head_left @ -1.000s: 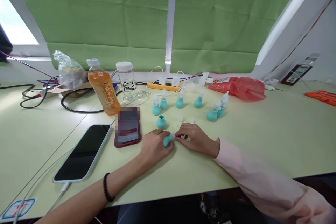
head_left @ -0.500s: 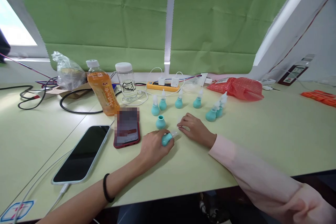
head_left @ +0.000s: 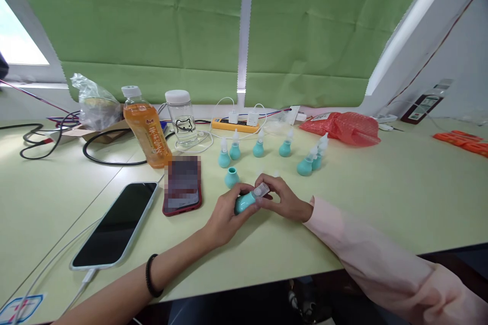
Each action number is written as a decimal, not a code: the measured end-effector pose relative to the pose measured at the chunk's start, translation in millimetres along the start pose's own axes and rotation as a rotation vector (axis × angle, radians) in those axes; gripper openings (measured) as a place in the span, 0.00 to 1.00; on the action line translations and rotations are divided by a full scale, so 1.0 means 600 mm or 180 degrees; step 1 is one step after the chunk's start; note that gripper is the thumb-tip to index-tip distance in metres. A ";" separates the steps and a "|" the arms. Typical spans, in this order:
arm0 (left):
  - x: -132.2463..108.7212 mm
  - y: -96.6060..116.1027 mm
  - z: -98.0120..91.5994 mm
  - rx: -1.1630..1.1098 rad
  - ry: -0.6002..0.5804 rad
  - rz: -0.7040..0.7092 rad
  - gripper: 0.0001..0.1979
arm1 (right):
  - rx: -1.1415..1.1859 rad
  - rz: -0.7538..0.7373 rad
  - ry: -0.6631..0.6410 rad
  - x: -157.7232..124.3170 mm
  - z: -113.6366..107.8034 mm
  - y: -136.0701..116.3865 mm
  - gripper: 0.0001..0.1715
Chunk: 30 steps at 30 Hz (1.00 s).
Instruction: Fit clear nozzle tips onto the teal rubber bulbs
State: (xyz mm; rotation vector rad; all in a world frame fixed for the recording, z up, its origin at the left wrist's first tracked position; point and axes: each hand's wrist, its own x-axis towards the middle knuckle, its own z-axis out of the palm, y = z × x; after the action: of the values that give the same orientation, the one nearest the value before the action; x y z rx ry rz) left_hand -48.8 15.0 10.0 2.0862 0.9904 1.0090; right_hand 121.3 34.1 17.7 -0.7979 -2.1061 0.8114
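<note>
Since half a second ago, our right hand [head_left: 286, 202] has come in to meet the teal bulb [head_left: 244, 204], its fingertips pinched about the clear nozzle [head_left: 262, 190] at the bulb's mouth. Our left hand [head_left: 224, 217] wraps the bulb, which is tilted, to the right of the red-cased phone [head_left: 183, 185], nozzle pointing away from it. We judge the bulb light, soft and springy, perhaps slippery from its gloss, so we would cradle its round belly without squeezing hard; the nozzle looks stiffer, best gripped near its base. Right of the phone too stands an open bulb [head_left: 232, 179]; farther off, beyond the phone and to its right, stand six nozzled bulbs [head_left: 258, 150].
</note>
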 end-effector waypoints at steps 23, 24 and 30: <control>-0.007 0.014 -0.004 0.0333 -0.0658 0.0726 0.08 | 0.1316 0.0671 -0.0283 0.006 0.011 -0.002 0.25; -0.008 0.012 -0.004 0.0351 -0.0638 0.0821 0.08 | 0.1468 0.0785 -0.0190 0.008 0.007 -0.001 0.25; 0.000 -0.007 -0.006 0.0966 0.0359 0.0559 0.11 | -0.0529 0.0403 0.1124 0.016 -0.040 0.013 0.23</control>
State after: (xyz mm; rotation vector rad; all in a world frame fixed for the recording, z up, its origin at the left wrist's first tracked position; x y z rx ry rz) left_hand -53.1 18.2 8.7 2.4218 1.0875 1.1326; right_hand 137.1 52.9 28.7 -1.0870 -1.8357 0.5179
